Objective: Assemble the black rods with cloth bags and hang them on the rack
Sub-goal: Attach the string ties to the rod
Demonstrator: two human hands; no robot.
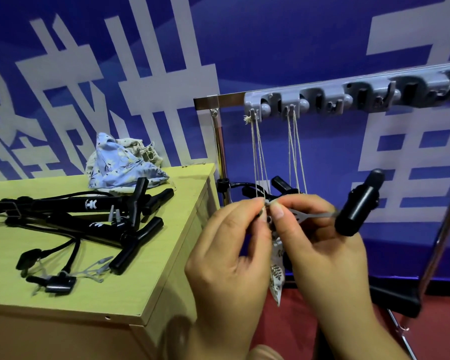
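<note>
black rod: in the right hand, just right of the rack's hung strings; the visible thick end tilts up and to the right, the rest is hidden behind the hands
rod axis: runs from lower left at the palm to upper right, away from the left hand
right hand: closed around the rod's lower part, thumb and forefinger also pinching a small grey tip
left hand: narrow pinch on the same grey tip from the left; fingertips of both hands touch
grey strap: stretches from the pinch rightward to the rod
cloth bag: leaf-print, hangs straight down below the pinch, between the two hands
rack: grey hook bar above and behind the hands; two sets of strings already hang from its left hooks
spare rods: heap on the table, well left, nearer the left hand
spare bags: at the table's back edge
step, my read: joining bag to rod; hanging not yet done
next move: free hooks lie up and right, same side as the rod's raised end
</note>
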